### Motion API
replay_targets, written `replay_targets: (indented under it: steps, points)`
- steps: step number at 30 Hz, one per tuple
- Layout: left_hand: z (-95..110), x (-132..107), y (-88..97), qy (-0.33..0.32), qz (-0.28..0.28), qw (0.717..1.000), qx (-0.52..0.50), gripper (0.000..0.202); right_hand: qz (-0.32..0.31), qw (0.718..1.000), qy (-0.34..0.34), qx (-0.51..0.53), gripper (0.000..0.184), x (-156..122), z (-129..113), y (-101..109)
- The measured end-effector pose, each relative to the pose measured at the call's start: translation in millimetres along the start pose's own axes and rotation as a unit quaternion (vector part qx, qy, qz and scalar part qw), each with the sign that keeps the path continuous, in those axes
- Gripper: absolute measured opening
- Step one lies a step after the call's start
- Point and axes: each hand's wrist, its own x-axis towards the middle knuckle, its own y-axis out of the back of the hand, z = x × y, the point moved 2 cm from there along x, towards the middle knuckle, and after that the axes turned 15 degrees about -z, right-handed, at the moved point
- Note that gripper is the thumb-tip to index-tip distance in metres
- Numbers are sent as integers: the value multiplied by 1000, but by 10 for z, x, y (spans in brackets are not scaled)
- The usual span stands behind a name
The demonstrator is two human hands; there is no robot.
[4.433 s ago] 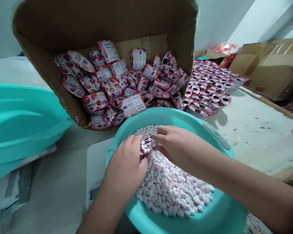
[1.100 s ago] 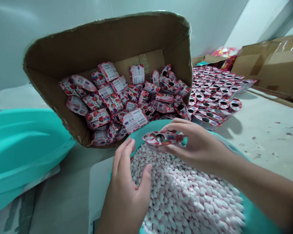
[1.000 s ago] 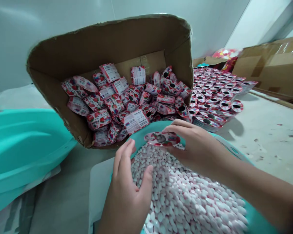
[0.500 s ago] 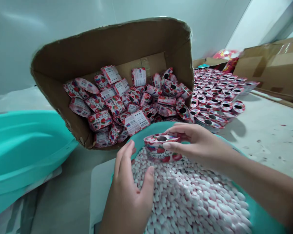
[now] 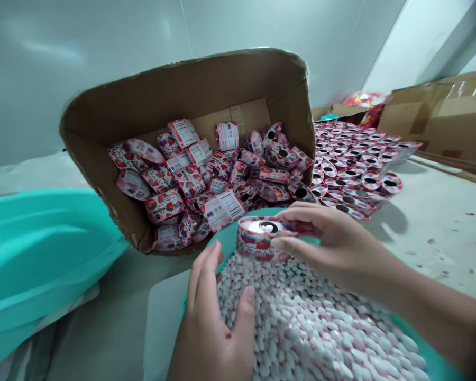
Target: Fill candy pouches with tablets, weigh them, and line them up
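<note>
My right hand (image 5: 321,233) grips a small candy box (image 5: 259,246), pinkish-red with strawberry print and an oval top. Something white shows at the round hole in that top. The box is upright, at the far side of a turquoise basin (image 5: 230,235) heaped with white-pink candies (image 5: 301,317); whether its base touches them I cannot tell. My left hand (image 5: 220,317) is over the near left part of the candies, fingers and thumb apart, with nothing in it.
Behind the basin, a tilted cardboard carton (image 5: 182,100) holds many similar boxes. Rows of upright boxes (image 5: 353,169) stand to the right. A second turquoise basin (image 5: 47,248) is at the left. A large carton (image 5: 440,116) stands at the back right.
White now shows at the hole of the box in my right hand, where it looked dark before. Both hands keep nearly the same place; the view has tilted slightly upward.
</note>
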Motion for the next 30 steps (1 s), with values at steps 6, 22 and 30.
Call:
replay_targets:
  steps: [6,22,30]
  points:
    - [-29,18,-30,-24,21,999,10,52,8,1000,3,-8,34,10,19,1]
    - [-8,-1,-13,-7,6,1000,2,52,-54,995,62,-58,19,29,-26,-121]
    - [31,-12,14,4,-4,1000,-9,54,-39,995,34,-85,19,2,-28,-110]
